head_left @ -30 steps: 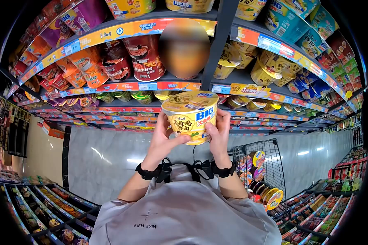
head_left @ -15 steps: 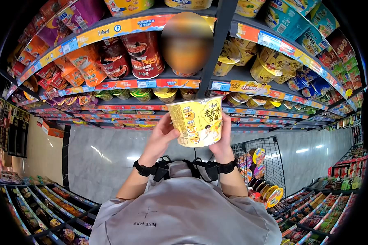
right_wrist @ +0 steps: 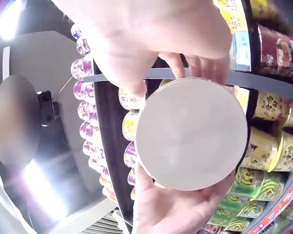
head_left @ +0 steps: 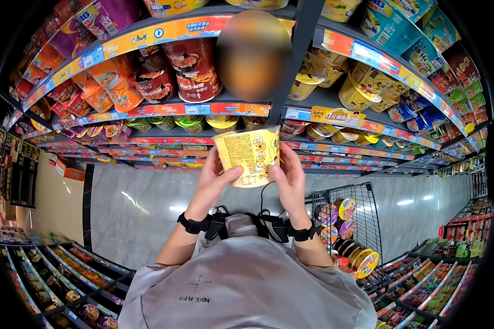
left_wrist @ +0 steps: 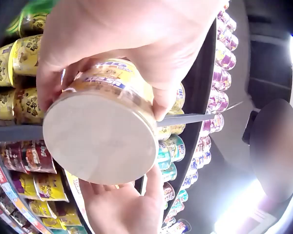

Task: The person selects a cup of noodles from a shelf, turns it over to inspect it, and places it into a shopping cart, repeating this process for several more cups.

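A yellow instant noodle bowl (head_left: 246,159) is held up in front of the chest, its side panel of small print and cartoon pictures facing the head camera. My left hand (head_left: 213,178) grips its left side, thumb lying across the lower front. On the opposite side my right hand (head_left: 290,178) holds it, thumb near the bottom edge and fingers wrapped behind. Both wrist views show the pale round base of the noodle bowl (left_wrist: 100,139) with a hand on either side of it.
Shelves packed with noodle bowls curve ahead, including dark red tubs (head_left: 195,71) and yellow tubs (head_left: 362,88). A black wire shopping cart (head_left: 370,219) holding several noodle bowls stands at the right, on the grey floor (head_left: 142,203). More stocked racks (head_left: 60,279) lie behind on both sides.
The noodle bowl has been turned between both hands, so its printed side panel replaces the front label. It first swung slightly right, then back left and a little lower.
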Demonstrator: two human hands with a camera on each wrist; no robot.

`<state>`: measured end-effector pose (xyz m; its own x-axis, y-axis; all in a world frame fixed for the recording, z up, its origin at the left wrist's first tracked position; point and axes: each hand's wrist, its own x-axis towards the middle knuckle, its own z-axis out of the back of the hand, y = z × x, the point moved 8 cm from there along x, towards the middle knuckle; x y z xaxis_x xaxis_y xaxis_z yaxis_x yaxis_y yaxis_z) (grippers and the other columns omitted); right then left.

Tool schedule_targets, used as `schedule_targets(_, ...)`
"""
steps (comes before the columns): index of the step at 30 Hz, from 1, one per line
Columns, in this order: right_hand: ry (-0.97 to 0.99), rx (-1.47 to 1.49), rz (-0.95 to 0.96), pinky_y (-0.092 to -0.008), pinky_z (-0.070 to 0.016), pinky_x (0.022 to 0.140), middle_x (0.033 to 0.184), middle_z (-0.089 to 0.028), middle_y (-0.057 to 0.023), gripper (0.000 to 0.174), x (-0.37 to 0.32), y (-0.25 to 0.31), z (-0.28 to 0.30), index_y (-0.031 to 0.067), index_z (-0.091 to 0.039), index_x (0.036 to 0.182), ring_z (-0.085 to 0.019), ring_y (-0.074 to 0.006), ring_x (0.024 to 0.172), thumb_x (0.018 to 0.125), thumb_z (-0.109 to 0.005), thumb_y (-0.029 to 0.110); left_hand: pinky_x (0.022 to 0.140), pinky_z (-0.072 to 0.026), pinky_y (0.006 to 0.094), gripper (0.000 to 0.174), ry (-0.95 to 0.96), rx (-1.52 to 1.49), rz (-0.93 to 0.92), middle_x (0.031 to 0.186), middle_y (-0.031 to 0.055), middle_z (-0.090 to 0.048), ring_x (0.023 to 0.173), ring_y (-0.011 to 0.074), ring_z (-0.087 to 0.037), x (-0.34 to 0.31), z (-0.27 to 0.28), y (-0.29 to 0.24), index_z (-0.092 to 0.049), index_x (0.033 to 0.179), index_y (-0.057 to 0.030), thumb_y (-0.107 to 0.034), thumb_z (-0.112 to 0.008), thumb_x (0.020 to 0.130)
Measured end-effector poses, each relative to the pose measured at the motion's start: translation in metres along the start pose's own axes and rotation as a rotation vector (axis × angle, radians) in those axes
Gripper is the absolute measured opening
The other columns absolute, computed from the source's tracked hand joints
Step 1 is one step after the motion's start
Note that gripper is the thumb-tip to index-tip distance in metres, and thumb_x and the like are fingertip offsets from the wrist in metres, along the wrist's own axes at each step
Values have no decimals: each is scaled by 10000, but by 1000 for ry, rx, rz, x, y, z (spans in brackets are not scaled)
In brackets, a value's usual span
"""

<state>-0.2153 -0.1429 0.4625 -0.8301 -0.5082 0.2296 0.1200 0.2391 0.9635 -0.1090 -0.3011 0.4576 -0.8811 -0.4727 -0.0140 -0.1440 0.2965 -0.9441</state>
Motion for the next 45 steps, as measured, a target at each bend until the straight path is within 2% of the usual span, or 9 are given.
schedule_targets(4,-32,92,-104,-346,-381,1033,1331,-505,-123,586,2,-6,3,-27,-368,1401,-485,-190,1207,904,-640,123,973,-441,334,702,-33,-227,65,1362,92,-463,1189,196,-518,1,4,-6,-340,1440,-36,-105,-707,845)
schedule_targets(9,-1,470,-254,-305,-386,1029,1310,-534,-88,509,2,-18,5,-11,-395,1388,-504,-158,1210,964,-533,236,940,-463,327,640,-2,-19,-62,1340,90,-491,1171,168,-523,1,7,-5,-357,1434,-29,-188,-665,896)
schedule_targets(13,1,699,-378,-295,-386,1030,1305,-552,-78,452,1,-40,-2,-1,-436,1373,-505,-156,1220,987,-521,216,911,-475,326,651,46,-248,134,1288,80,-543,1154,155,-537,0,2,14,-345,1437,-37,-196,-674,898)
schedule_targets(17,-131,301,-237,-307,-385,1015,1330,-540,-89,460,7,-34,15,-14,-460,1362,-510,-180,1208,945,-589,131,911,-478,329,670,-32,-153,192,1288,94,-542,1149,162,-546,3,17,26,-318,1450,-44,-229,-668,909)
schedule_targets(19,2,-84,-20,-310,-413,992,1287,-568,-84,415,13,-17,14,-26,-522,1304,-531,-162,1174,923,-631,96,906,-481,328,665,-47,-80,155,1292,103,-536,1145,164,-548,5,16,27,-317,1451,-52,-227,-665,911)
schedule_targets(31,-140,284,-177,-313,-465,905,1168,-597,-61,281,11,-33,15,11,-529,1186,-570,-137,1053,951,-604,146,897,-486,286,488,-49,-75,-62,1183,56,-599,1073,136,-564,5,25,7,-482,1364,-38,-65,-644,905)
schedule_targets(34,-83,689,-347,-333,-475,915,1176,-615,-62,268,7,-39,8,27,-536,1213,-595,-173,1060,967,-556,132,940,-463,296,564,-27,-37,-95,1211,55,-572,1108,146,-546,3,25,8,-451,1378,-45,-44,-683,864)
schedule_targets(40,72,799,-511,-355,-479,947,1210,-633,-76,362,4,-44,1,32,-551,1233,-610,-185,1093,1018,-464,310,1050,-384,358,830,110,-184,66,1368,74,-474,1256,199,-468,-4,12,25,-295,1459,-57,-145,-779,791)
schedule_targets(45,76,842,-606,-332,-482,932,1213,-632,-66,358,-2,-46,-13,43,-551,1243,-608,-160,1090,1029,-447,311,1040,-404,346,771,163,-364,167,1407,74,-456,1290,184,-454,-10,5,39,-291,1466,-69,-238,-730,855)
